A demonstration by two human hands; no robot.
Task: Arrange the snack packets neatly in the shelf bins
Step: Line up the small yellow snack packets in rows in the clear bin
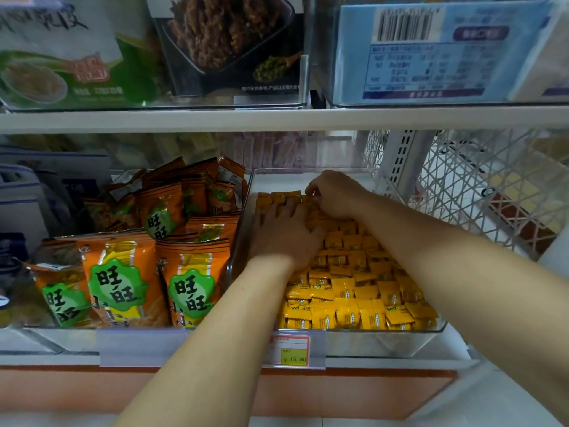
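Both hands reach into the clear bin (432, 330) on the right of the lower shelf, which is filled with rows of small yellow packets (363, 291). The left hand (284, 232) lies flat with straight, spread fingers, pressing on the packets toward the far left of the bin. The right hand (335, 194) is farther back, its fingers curled down and pinching the yellow packets in the far row. Just left, another bin holds orange snack bags (123, 282). A price tag (291, 349) hangs on the near shelf edge.
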